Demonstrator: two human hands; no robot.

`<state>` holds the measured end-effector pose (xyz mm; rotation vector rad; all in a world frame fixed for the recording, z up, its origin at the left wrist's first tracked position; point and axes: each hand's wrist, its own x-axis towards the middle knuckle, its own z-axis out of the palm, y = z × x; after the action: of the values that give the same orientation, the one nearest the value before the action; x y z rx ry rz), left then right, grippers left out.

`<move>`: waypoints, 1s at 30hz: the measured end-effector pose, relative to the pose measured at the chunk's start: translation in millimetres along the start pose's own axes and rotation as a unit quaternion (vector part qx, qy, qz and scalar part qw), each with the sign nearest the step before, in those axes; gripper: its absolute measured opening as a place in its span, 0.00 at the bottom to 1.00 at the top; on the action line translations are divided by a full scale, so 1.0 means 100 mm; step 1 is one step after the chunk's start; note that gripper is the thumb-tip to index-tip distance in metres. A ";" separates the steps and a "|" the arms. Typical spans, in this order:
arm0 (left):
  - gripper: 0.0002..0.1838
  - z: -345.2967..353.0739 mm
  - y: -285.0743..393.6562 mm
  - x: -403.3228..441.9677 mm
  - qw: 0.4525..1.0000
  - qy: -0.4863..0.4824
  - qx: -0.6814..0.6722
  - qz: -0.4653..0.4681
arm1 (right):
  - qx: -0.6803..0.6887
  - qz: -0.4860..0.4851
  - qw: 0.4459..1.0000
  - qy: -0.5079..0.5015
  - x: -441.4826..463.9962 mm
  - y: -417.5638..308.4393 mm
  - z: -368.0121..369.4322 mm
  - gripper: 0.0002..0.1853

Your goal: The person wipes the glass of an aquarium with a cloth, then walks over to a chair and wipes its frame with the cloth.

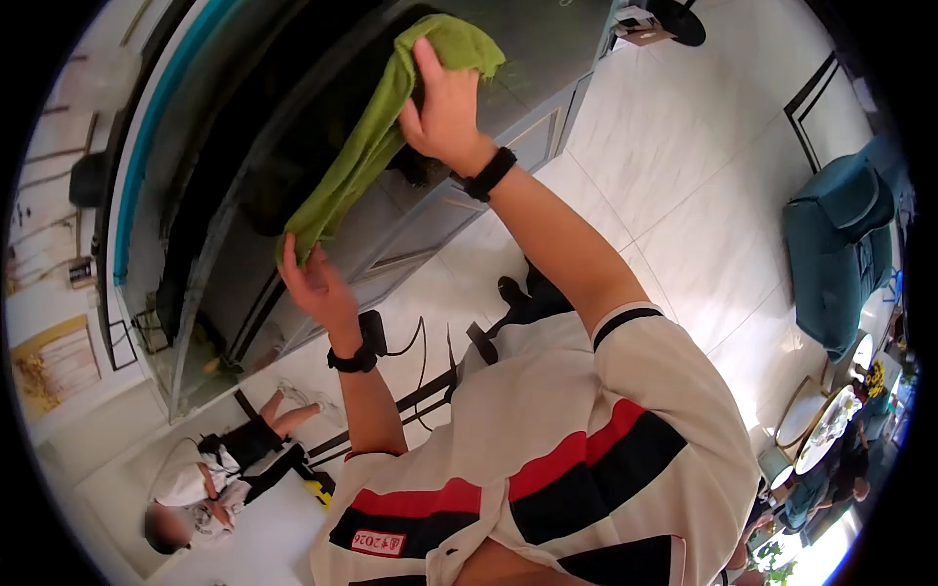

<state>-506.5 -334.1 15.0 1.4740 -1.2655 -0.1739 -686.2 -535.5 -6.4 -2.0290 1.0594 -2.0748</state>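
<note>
A green cloth stretches in a long, loosely twisted strip between my two hands, in front of a dark glass panel. My right hand grips its upper, bunched end, with the thumb and fingers against the fabric. Lower down, my left hand holds the other end at the fingertips; part of those fingers is blurred. Each wrist wears a black band. The dark glass tank stands close behind the cloth; I cannot tell whether the cloth touches it.
A grey cabinet with framed panels runs below the glass. Pale tiles cover the floor. A teal armchair stands at the right, near round tables. Another person is at the lower left. A black cable hangs beside my left arm.
</note>
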 end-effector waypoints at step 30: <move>0.23 1.28 0.31 0.31 0.945 -0.287 0.141 0.062 | -0.094 0.354 0.929 -0.049 -1.63 1.44 -0.59 0.35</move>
<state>-601.1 -431.3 9.3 1.6418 -1.9133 -0.3699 -776.7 -541.8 -212.5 -1.4510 1.6970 -1.5242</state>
